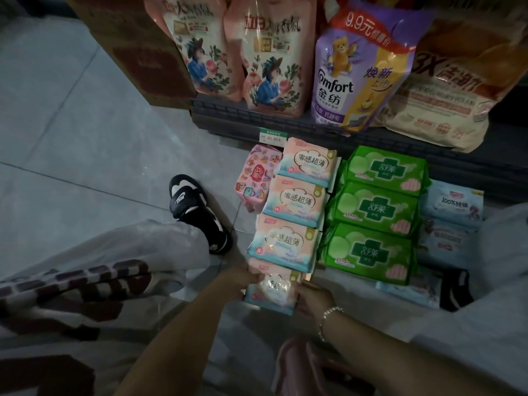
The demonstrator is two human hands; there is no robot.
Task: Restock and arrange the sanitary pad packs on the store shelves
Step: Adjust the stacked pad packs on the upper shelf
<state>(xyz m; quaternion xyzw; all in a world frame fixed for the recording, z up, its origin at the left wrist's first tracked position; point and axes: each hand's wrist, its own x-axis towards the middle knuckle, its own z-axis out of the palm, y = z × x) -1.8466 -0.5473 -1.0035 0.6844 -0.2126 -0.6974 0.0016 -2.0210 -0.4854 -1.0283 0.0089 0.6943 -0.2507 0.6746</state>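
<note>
A pink-and-blue pad pack lies at the near end of a row of three matching packs on the floor in front of the shelf. My left hand grips its left edge and my right hand, with a bead bracelet at the wrist, grips its right edge. Three green pad packs form a second row to the right. Pale blue packs lie further right. A small pink patterned pack stands left of the far end of the row.
The dark bottom shelf carries pink detergent pouches, a purple Comfort pouch and a tan bag. A cardboard box stands to its left. My black-and-white shoe and trouser leg rest on the grey tiles.
</note>
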